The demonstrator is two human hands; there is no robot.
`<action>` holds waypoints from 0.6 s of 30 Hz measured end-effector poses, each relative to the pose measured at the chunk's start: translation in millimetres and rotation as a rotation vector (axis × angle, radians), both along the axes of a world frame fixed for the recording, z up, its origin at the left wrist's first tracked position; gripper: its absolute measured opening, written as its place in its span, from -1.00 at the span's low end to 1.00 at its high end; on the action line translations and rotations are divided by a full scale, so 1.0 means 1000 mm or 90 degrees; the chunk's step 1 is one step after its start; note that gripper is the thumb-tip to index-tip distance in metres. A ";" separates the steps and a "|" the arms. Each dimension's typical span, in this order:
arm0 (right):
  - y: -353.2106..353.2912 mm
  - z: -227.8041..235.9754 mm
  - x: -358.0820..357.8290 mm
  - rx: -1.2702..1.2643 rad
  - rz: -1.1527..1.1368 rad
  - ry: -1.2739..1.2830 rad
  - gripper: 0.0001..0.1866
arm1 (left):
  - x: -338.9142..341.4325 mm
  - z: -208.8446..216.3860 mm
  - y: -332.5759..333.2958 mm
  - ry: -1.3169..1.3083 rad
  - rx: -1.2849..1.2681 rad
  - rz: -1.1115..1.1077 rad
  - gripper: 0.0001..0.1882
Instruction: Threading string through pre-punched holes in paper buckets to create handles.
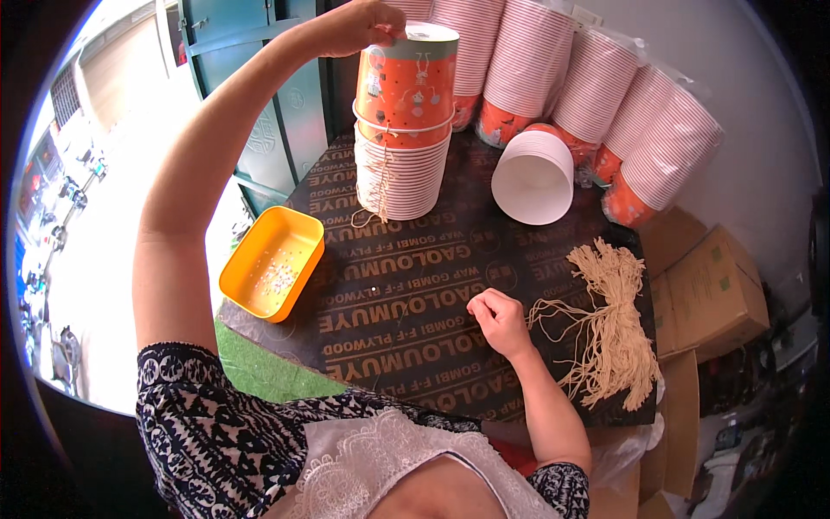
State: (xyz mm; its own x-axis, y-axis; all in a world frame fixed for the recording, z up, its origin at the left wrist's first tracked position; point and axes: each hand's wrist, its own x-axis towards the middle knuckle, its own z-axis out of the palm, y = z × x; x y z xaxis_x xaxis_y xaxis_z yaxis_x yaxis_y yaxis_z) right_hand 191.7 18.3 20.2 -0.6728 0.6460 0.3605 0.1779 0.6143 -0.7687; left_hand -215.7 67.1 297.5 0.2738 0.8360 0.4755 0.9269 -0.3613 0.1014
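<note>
My left hand (373, 24) reaches far forward, its fingers closed at the upper edge of an orange paper bucket (406, 86). That bucket is upside down on top of a stack of buckets (406, 177) with white rims. Thin beige cords hang down the stack's left side. Over the middle of the table, my right hand (500, 322) is closed with fingers curled; whatever it may hold is hidden. To its right lies a bundle of beige cords (618, 324), several loose ends trailing toward the hand. Small pale pieces (278, 278) lie in a yellow tray (309, 227) on the left.
A paper bucket (533, 180) lies tipped, its white mouth facing me. Behind it, several tall plastic-wrapped bucket stacks (596, 86) line the wall. A tiny white piece (373, 289) rests on the dark printed plywood table (406, 259). Cardboard boxes (718, 294) stand to the right.
</note>
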 end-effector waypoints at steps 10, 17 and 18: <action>0.000 -0.002 -0.001 0.004 -0.001 0.018 -0.87 | 0.001 -0.006 -0.001 -0.004 -0.012 -0.020 -0.80; 0.000 -0.002 -0.002 0.003 -0.001 0.019 -0.87 | 0.002 -0.004 0.001 0.035 -0.015 0.005 -0.79; 0.000 -0.002 -0.002 0.006 -0.002 0.019 -0.87 | 0.002 -0.003 0.002 0.056 -0.016 0.002 -0.79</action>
